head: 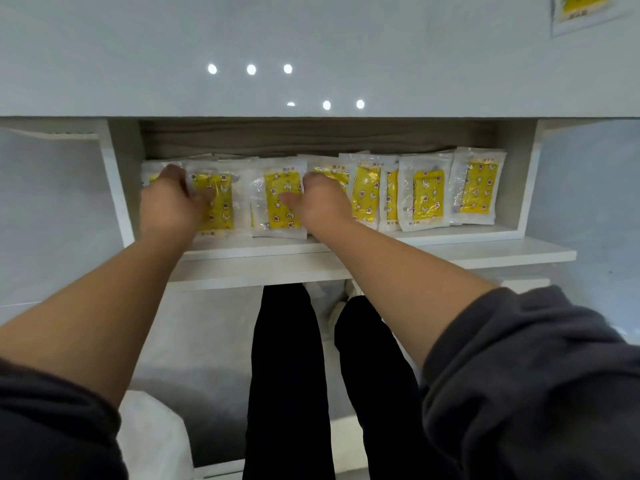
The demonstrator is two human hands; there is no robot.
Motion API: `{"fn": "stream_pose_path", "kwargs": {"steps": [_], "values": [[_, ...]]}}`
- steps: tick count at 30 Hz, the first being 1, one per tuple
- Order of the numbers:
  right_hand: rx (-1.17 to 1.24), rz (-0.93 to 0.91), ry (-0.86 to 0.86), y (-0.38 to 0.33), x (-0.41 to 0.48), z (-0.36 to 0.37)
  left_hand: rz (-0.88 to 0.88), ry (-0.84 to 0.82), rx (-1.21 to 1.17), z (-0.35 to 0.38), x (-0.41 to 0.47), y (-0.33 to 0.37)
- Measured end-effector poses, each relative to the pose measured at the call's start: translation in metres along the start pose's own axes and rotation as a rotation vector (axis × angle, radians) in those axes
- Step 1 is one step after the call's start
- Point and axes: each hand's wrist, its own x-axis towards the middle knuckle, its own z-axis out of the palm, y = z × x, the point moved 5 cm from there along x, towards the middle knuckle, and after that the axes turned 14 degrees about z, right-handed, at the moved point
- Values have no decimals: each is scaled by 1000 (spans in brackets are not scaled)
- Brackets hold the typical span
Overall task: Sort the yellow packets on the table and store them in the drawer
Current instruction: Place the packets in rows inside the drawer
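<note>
Seeing yellow packets (pixel 428 194) standing on edge in an overlapping row across the open drawer (pixel 516 188), leaning toward its back. Spotting one more packet (pixel 581 8) lying up on the table (pixel 381 46), far right corner, partly cropped. Reaching in with both arms: laying left hand (pixel 169 202) over the leftmost packets, thumb running across a yellow face, fingers bending over the top edges. Setting right hand (pixel 320 202) on mid-row likewise, thumb on the packet between the hands. Failing to tell pinch from plain press on either hand, with fingertips out of sight behind knuckles. Judging handling: expecting light, thin, floppy pouches in slick clear film, sliding over each other and toppling domino-style when nudged. Suggesting taking several as a stack, thumb on the front face, fingers behind. Gripping at the stiffer sealed margins, not the soft yellow centre, and squaring the row by pressing in from both ends.
</note>
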Motion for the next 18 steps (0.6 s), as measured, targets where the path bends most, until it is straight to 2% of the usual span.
{"fn": "stream_pose_path", "kwargs": {"steps": [3,5,8,11,18], "values": [[-405,37,65,-6,-1,-7,-48,-82,163,2,7,-6],[-478,8,70,-11,-3,-13,-66,-151,236,2,9,-3],[-384,-53,67,-12,-13,-23,-34,-214,223,-3,3,19],[-219,-115,124,-3,-31,-52,100,-217,106,-7,-11,64],[206,-231,364,43,-66,-177,401,-222,-183,-14,-40,209]]}}
